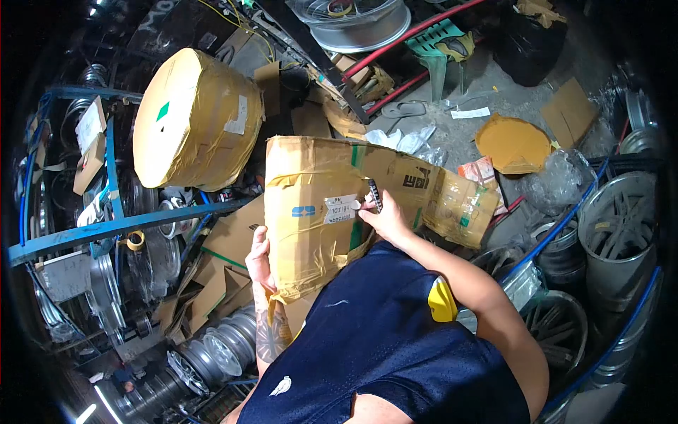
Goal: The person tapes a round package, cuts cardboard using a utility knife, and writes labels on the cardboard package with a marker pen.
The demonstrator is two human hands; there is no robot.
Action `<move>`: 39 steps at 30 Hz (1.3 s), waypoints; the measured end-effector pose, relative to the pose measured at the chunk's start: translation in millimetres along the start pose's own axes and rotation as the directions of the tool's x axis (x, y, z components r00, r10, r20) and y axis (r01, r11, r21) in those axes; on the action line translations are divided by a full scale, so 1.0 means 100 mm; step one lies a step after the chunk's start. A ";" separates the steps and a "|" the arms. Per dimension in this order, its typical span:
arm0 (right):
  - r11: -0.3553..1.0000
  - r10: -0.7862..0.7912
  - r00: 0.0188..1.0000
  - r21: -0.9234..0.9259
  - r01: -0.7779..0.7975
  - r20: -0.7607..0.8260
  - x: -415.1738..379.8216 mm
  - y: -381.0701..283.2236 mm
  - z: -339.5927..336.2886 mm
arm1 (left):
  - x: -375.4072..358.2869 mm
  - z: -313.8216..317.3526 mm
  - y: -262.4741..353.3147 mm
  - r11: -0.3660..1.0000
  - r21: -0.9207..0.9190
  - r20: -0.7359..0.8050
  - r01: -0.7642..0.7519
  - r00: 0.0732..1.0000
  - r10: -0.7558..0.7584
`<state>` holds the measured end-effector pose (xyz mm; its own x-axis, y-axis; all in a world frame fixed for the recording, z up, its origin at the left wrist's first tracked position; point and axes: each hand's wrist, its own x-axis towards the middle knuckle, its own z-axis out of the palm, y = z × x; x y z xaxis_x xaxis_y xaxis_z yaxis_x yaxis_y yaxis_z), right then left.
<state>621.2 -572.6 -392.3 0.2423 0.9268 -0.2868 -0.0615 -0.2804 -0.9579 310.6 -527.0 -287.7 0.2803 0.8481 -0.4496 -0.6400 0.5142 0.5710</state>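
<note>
Running this remotely off the head cam, and I've got the right hand (385, 220) pinched closed on a black marker (374, 196), pen pointing roughly upward, tip hidden by the fingers. The left hand (260, 260) is up against the left edge of the taped carton (302, 244), fingers part-curled; can't tell if it's really clamped on or just steadying it. The carton sits between my two hands, tilted up in front of the dark blue shirt (353, 339), and the handwritten label (342, 210) on its face is just left of the right-hand fingertips. Count-wise: one marker, one label, one carton under the hands, plus one big round wrapped package (201, 120) beyond it, up and to the left. I spot two tape rolls, one on the left (134, 241) and one inside the large rim (374, 25) up top. Way too many other wheels overlapping to count.
</note>
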 end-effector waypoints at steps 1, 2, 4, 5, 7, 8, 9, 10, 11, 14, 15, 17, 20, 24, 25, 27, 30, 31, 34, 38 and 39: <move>0.997 0.020 1.000 0.076 -0.020 -0.002 0.00 0.11 0.06 | 0.01 -0.01 0.00 1.000 -0.004 0.009 0.008 1.000 -0.008; 0.988 0.041 0.999 0.150 -0.041 -0.001 0.01 0.22 0.10 | 0.01 -0.02 0.00 1.000 0.000 0.013 0.010 1.000 -0.010; 0.926 0.259 0.959 0.253 -0.280 0.115 -0.04 0.02 0.02 | -0.01 0.02 -0.01 1.000 0.006 0.018 0.013 1.000 -0.013; 0.871 0.356 0.917 0.292 -0.396 0.181 -0.07 -0.09 -0.01 | -0.02 0.02 -0.01 1.000 -0.005 0.020 0.016 1.000 -0.016; 0.815 0.414 0.887 0.351 -0.461 0.205 -0.07 -0.15 0.01 | -0.03 0.01 -0.02 0.999 -0.027 0.024 0.022 0.999 -0.021; 0.784 0.441 0.871 0.379 -0.492 0.218 -0.06 -0.16 0.02 | -0.04 0.01 -0.02 1.000 -0.024 0.024 0.019 1.000 -0.018; 0.787 0.441 0.867 0.364 -0.498 0.234 -0.05 -0.15 0.02 | -0.05 0.04 -0.03 1.000 -0.023 0.024 0.015 1.000 -0.014; 0.790 0.440 0.862 0.349 -0.505 0.251 -0.04 -0.12 0.02 | -0.06 0.07 -0.03 1.000 -0.021 0.025 0.010 1.000 -0.010; 0.791 0.443 0.855 0.332 -0.514 0.269 -0.05 -0.09 0.03 | -0.08 0.10 -0.04 1.000 -0.013 0.008 0.000 1.000 0.000; 0.756 0.479 0.838 0.362 -0.546 0.263 -0.03 -0.06 0.06 | -0.11 0.25 -0.05 1.000 0.002 -0.016 -0.017 1.000 0.017; 0.752 0.484 0.832 0.358 -0.553 0.269 -0.03 -0.07 0.07 | -0.11 0.26 -0.05 1.000 -0.001 -0.010 -0.016 1.000 0.016; 0.745 0.496 0.822 0.348 -0.569 0.281 -0.01 -0.09 0.08 | -0.11 0.25 -0.06 1.000 -0.009 -0.019 -0.014 1.000 0.013; 0.718 0.523 0.802 0.357 -0.597 0.289 0.01 -0.04 0.10 | -0.11 0.23 -0.07 1.000 -0.021 -0.040 -0.014 0.999 0.013; 0.614 0.578 0.762 0.460 -0.642 0.292 0.04 -0.09 0.08 | -0.11 0.23 -0.07 1.000 -0.016 -0.025 -0.017 1.000 0.016; 0.596 0.585 0.751 0.465 -0.654 0.307 0.04 -0.07 0.08 | -0.11 0.22 -0.07 1.000 -0.011 -0.022 -0.016 1.000 0.016; 0.576 0.593 0.739 0.473 -0.667 0.320 0.04 -0.05 0.09 | -0.12 0.23 -0.07 1.000 -0.015 -0.022 -0.014 1.000 0.014; 0.582 0.593 0.745 0.477 -0.658 0.304 0.05 -0.03 0.13 | -0.12 0.26 -0.09 1.000 -0.015 -0.037 -0.016 0.999 0.015; 0.591 0.594 0.751 0.476 -0.651 0.289 0.06 0.00 0.15 | -0.13 0.26 -0.09 1.000 -0.014 -0.046 -0.017 0.999 0.016; 0.636 0.601 0.769 0.450 -0.626 0.221 0.07 0.03 0.22 | -0.12 0.25 -0.09 1.000 0.005 -0.007 -0.011 1.000 0.011; 0.695 0.584 0.802 0.433 -0.575 0.127 0.09 0.02 0.31 | -0.08 0.17 -0.09 0.997 0.054 -0.032 -0.048 0.998 0.050; 0.694 0.578 0.806 0.443 -0.567 0.127 0.09 0.03 0.31 | -0.06 0.14 -0.10 0.995 0.065 -0.048 -0.069 0.996 0.073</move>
<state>593.5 -557.3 -397.7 0.0371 0.6169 -0.7861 -0.6091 -0.6097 -0.5072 324.7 -535.5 -280.9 0.1986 0.8762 -0.4392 -0.6101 0.4612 0.6442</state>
